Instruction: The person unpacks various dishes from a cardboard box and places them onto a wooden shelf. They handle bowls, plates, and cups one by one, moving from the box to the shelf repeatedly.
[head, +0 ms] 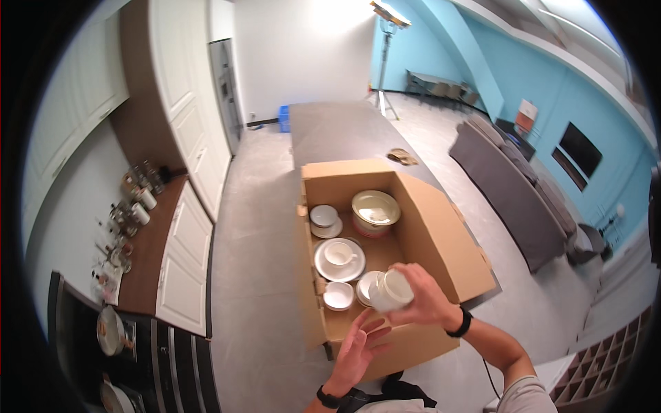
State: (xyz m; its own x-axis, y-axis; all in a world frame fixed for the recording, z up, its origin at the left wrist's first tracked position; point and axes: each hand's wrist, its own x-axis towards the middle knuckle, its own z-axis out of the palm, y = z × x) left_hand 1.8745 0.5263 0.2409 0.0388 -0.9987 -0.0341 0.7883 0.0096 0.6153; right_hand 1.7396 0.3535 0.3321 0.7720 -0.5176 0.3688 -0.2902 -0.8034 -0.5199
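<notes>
My right hand (pixel 428 297) grips a white ceramic vessel (pixel 396 289), perhaps a cup or a small stack, over the near end of an open cardboard box (pixel 439 227). Just left of it, my left hand (pixel 361 340) is raised with fingers apart and holds nothing. Inside the box, small white plates (pixel 365 289) lie partly hidden behind the held vessel. A white square bowl (pixel 339 296) sits beside them. Farther in, a white cup (pixel 339 254) rests on stacked plates (pixel 321 268). At the far end are a bowl (pixel 324 215) on saucers and a stack of large bowls (pixel 376 209).
The box stands on a long grey table (pixel 341 124), with a brown cloth (pixel 403 156) beyond it. Left is a brown counter (pixel 150 258) with glassware, and a stove with pans (pixel 110 330). A grey sofa (pixel 506 201) and a compartmented rack (pixel 599 361) are to the right.
</notes>
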